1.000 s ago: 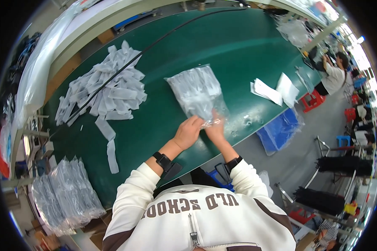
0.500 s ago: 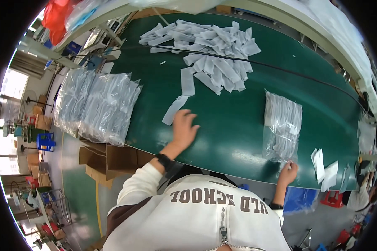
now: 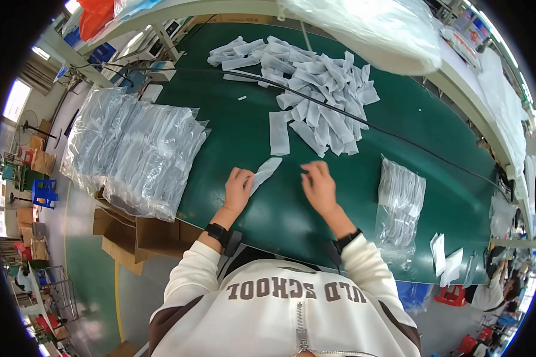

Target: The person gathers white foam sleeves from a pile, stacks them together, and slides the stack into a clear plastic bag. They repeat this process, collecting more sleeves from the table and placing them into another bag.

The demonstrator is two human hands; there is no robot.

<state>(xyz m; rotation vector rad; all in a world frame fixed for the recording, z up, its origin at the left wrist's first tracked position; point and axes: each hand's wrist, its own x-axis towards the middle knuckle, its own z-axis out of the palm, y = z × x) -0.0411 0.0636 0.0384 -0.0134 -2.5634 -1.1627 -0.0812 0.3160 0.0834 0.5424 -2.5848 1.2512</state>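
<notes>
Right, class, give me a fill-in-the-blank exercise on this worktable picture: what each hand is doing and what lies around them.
1. The left hand touches a single white ____ lying on the table.
2. The table has a ____ top.
3. A thin black ____ runs across the pile of white strips.
4. The right hand rests flat and holds ____.

Missing words: strip; green; cable; nothing
</notes>
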